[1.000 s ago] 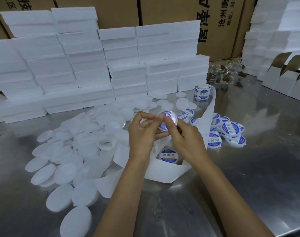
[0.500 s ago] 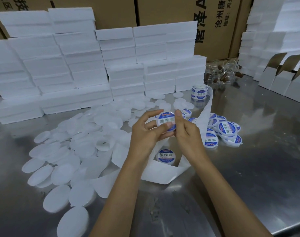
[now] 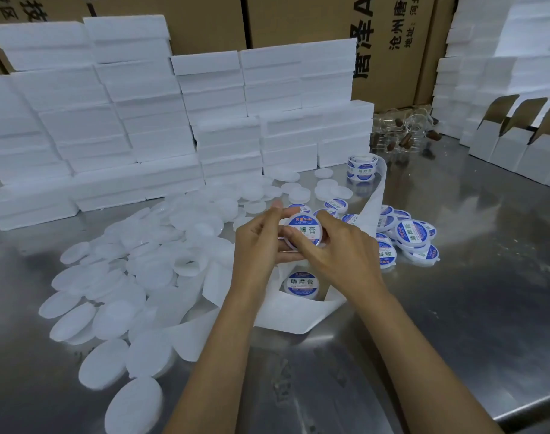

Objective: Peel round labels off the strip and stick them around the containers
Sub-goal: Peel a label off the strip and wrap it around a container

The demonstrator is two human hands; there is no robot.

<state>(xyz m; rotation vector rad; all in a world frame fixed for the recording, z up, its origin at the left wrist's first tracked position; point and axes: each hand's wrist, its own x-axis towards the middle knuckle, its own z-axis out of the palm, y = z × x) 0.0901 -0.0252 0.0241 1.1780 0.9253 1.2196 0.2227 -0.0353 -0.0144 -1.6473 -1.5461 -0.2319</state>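
A single head-worn wide-angle view looks forward and down from close above the steel table [image 3: 455, 308], the forearms entering from the bottom edge; stacked white boxes [image 3: 142, 120] fill the back, their edges seemingly bowed by the lens.

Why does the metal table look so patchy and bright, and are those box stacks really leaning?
In the head view, the steel table mirrors overhead light as soft glare patches; the white box stacks bow outward from wide-angle distortion; the container held by the left hand and the right hand looks slightly soft.
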